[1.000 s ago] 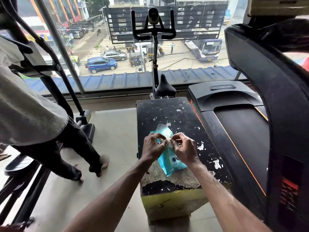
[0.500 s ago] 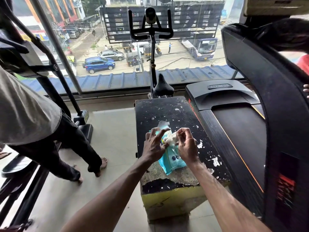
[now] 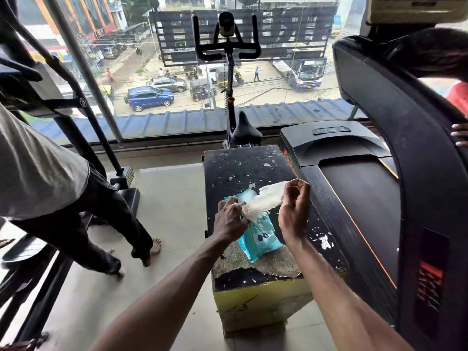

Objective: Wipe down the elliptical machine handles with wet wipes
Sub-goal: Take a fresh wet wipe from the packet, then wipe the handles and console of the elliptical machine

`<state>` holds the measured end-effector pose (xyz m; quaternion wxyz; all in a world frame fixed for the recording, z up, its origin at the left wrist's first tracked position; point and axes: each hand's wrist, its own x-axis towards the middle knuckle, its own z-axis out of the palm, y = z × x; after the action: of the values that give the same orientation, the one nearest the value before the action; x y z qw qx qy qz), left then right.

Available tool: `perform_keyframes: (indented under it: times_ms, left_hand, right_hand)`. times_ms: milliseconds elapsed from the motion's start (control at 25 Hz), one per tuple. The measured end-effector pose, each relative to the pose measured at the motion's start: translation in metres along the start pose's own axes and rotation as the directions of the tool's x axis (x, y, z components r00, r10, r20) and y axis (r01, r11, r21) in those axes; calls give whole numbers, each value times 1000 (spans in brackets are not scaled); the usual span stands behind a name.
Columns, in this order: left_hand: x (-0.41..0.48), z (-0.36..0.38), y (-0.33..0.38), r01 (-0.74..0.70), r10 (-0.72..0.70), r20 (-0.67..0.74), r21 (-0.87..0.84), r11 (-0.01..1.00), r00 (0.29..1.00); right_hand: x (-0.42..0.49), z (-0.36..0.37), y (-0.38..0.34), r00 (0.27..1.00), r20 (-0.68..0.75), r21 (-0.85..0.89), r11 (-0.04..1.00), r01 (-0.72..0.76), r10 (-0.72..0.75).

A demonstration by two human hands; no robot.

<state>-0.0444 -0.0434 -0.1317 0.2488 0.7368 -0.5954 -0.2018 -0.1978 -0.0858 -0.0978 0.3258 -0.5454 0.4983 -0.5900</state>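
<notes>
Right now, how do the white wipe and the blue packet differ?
The wipe is white and plain; the packet is turquoise and printed. The wipe is lifted, pinched by the right hand; the packet lies on the worn box, held by the left hand. Both are soft and crumpled.

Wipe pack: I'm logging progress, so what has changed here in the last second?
The right hand has drawn a white wipe up and rightward out of the pack, pinching its far end; earlier both hands worked at the opening. The left hand still holds the pack at its opening. The pack stays on the box, as before.
</notes>
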Motion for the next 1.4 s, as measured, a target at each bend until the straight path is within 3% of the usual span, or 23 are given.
perform_keyframes:
  times_ms: [160, 440, 600, 760, 800, 880, 920, 1040, 1120, 1200, 1320, 1400]
  left_hand:
    - [0, -1, 3, 6, -6, 0, 31, 999, 1000]
    - [-5, -4, 7, -8, 5, 23, 111, 994, 1000]
    - [-6, -1, 1, -46, 42, 63, 67, 997, 997]
    - [-21, -9, 7, -80, 36, -197, -222, 972, 980]
    - [-26, -14, 10, -60, -21, -207, -379, 923, 978]
    - [-40, -30, 22, 66, -100, -7, -712, 699, 995]
    - [-48, -37, 26, 138, -94, 102, -761, 634, 990]
    - [-73, -52, 12, 255, -76, 265, -752, 607, 961]
    - [-88, -57, -10, 307, 25, 360, -828, 469, 933]
    - [-107, -66, -29, 332, 38, 365, -882, 333, 930]
    - [-143, -76, -50, 251, -148, 222, -944, 214, 964]
    - [-170, -82, -63, 174, -269, 120, -967, 186, 956]
  right_hand:
    - [4, 0, -15, 988, -105, 183, 978, -96, 117]
    - [10, -5, -54, 964, -133, 392, 906, -161, 229]
    - [4, -10, -59, 974, -46, 261, 944, -201, 220]
    - [-12, -11, -43, 945, 28, 106, 939, -328, 327]
    - [-17, -10, -40, 934, 54, 93, 929, -357, 353]
    - [-26, -5, -32, 901, 125, 125, 894, -430, 416]
    - [-32, -2, -30, 875, 171, 167, 862, -478, 453]
    - [-52, 3, -35, 798, 283, 284, 748, -600, 532]
    - [-70, 6, -43, 782, 333, 293, 730, -617, 528]
    - [-90, 10, -47, 736, 435, 255, 712, -654, 519]
    - [-120, 16, -50, 586, 638, 68, 722, -689, 500]
    - [-140, 24, -52, 535, 706, -4, 758, -653, 465]
